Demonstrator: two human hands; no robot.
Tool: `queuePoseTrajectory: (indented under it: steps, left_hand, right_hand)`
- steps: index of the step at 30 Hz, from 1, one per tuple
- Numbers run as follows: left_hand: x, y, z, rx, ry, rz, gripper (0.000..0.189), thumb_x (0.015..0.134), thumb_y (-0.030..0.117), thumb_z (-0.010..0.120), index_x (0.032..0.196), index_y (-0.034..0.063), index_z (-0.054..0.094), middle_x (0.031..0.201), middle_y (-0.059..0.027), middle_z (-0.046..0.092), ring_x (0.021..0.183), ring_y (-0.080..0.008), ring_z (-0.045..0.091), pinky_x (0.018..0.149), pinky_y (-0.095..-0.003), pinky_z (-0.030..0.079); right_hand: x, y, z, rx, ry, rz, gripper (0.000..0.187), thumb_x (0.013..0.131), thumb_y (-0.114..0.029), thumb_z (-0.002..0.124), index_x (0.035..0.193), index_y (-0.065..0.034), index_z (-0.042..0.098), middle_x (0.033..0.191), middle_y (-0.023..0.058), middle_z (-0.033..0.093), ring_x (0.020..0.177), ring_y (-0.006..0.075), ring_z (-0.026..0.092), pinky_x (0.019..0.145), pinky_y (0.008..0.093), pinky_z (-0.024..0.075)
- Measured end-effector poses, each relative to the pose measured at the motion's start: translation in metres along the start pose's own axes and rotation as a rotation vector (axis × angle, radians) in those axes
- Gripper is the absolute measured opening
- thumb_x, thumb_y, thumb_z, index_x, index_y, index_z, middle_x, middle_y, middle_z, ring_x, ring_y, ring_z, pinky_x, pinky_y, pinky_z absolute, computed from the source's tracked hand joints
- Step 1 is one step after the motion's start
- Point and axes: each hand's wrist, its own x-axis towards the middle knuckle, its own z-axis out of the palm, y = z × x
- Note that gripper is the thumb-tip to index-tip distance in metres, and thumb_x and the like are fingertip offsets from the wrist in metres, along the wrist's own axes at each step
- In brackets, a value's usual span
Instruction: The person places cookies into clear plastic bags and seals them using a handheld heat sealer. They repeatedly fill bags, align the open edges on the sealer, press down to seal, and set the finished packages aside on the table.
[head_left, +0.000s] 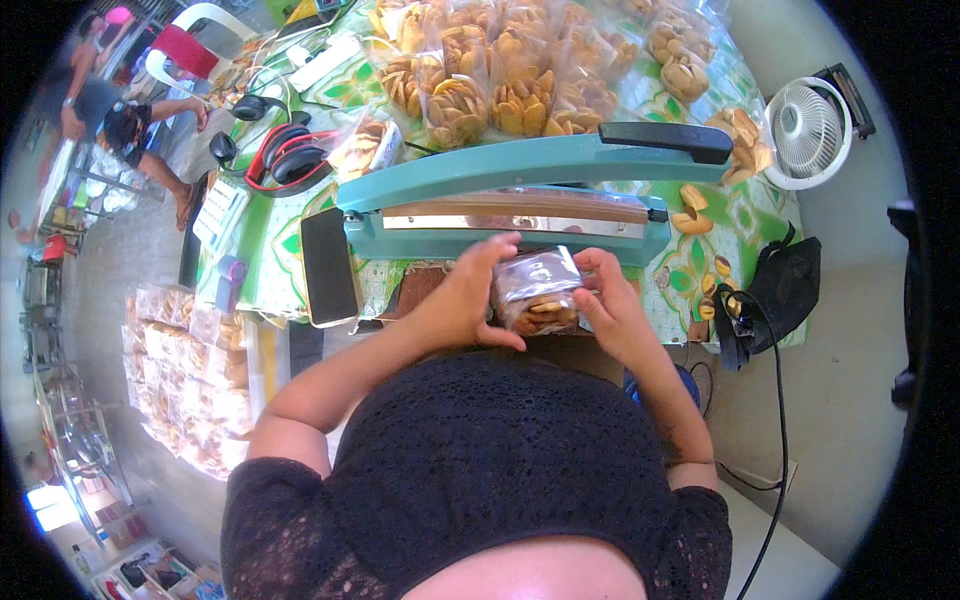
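Observation:
A small clear plastic bag of flat brown biscuits (543, 309) is at the table's front edge, its shiny upper part towards the sealer. My right hand (609, 306) grips the bag's right edge between thumb and fingers. Around its left side, my left hand (471, 292) has thumb and fingertips spread wide; whether they press on the bag is unclear. Just beyond both hands stands a teal hand impulse sealer (510, 244). Its arm (480, 171), with a black handle (666, 142), is raised above the sealing strip.
Filled biscuit bags (521, 97) crowd the table's back. Left are a smartphone (330, 266), headphones (289, 157), a tape roll (232, 271) and cables. Loose biscuits (691, 210) and a black pouch (784, 292) lie right, near a white fan (806, 131). More bags (195, 375) stand lower left. Another person (124, 124) is beyond.

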Motion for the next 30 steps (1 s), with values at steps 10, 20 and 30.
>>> queuePoseTrajectory:
  steps: [10, 20, 30]
  left_hand:
    - [-0.011, -0.03, -0.149, 0.236, 0.864, 0.155, 0.08, 0.078, 0.032, 0.07, 0.133, 0.0061, 0.018, 0.127, -0.0166, 0.035, 0.113, -0.0285, 0.046, 0.093, -0.04, 0.042]
    - [0.092, -0.184, -0.202, 0.605, 0.712, -0.403, 0.082, 0.065, 0.038, 0.082, 0.123, 0.0037, 0.035, 0.108, -0.0209, 0.053, 0.098, -0.029, 0.055, 0.087, -0.037, 0.044]
    - [0.094, -0.063, -0.162, 0.986, 0.61, -0.027, 0.051, 0.074, 0.042, 0.071, 0.106, 0.0047, 0.057, 0.109, -0.0156, 0.058, 0.106, -0.0322, 0.052, 0.093, -0.0435, 0.038]
  right_hand:
    - [-0.01, -0.005, -0.022, -0.055, -0.099, -0.342, 0.062, 0.089, -0.021, 0.057, 0.136, -0.0049, 0.021, 0.122, 0.0148, 0.05, 0.107, 0.0221, 0.053, 0.089, 0.0331, 0.0426]
    - [0.049, 0.003, -0.074, -0.237, 0.724, -0.404, 0.058, 0.082, 0.0, 0.058, 0.132, -0.0016, 0.03, 0.101, 0.0116, 0.055, 0.088, 0.0163, 0.057, 0.076, 0.0266, 0.0473]
    - [0.139, 0.007, -0.113, -0.615, 0.512, -0.745, 0.027, 0.074, 0.0, 0.06, 0.101, -0.0033, 0.06, 0.085, 0.0045, 0.061, 0.078, 0.0165, 0.057, 0.072, 0.0281, 0.0469]
